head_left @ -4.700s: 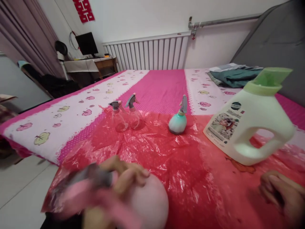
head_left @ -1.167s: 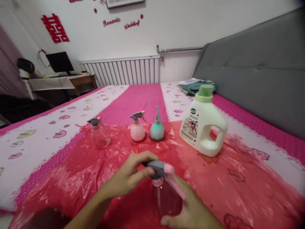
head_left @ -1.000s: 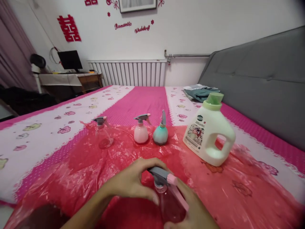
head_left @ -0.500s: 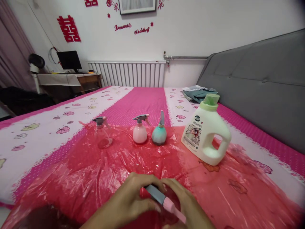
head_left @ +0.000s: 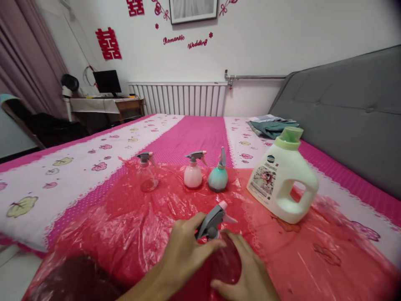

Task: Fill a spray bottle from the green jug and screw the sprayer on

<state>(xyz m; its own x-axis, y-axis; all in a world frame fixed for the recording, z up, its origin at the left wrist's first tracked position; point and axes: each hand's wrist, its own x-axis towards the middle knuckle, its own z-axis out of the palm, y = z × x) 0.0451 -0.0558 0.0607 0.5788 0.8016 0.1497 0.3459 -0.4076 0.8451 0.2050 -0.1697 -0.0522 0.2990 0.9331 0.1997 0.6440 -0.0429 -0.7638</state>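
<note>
clear spray bottle, one, within the fingers: right hand curled round body, left hand gripping grey sprayer head. beyond the fingers: pink bottle, teal bottle; rightward, white jug.

Soft, even light, glare on red plastic sheet, dark top-right corner

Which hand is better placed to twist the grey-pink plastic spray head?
Likely the left hand: it holds the grey-pink spray head, while the right hand cups the clear round plastic bottle.
</note>
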